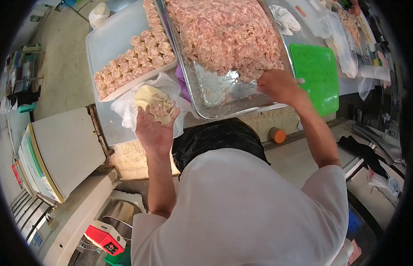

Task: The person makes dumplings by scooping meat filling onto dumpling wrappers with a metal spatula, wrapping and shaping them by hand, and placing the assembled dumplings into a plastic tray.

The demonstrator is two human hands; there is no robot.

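My left hand (154,133) is raised palm up, its fingers curled around a thin, ruffled dumpling wrapper (162,111). Just behind it, pale yellow round wrappers (145,94) lie on a white cloth (124,108). My right hand (279,86) is closed at the near right side of a metal tray (211,99). From that fist pokes the pale end of a handle (300,81); the tool's other end is hidden. Pink minced meat (228,33) is heaped in the tray. Left of it, rows of open-topped filled dumplings (135,60) sit on a translucent plastic tray (109,40).
A green plastic lid or board (315,77) lies right of the metal tray. Beyond it are a crumpled white cloth (284,20) and plastic bags (344,48). Another person's hand (355,9) shows at the far right. A white cabinet (66,150) stands at the left.
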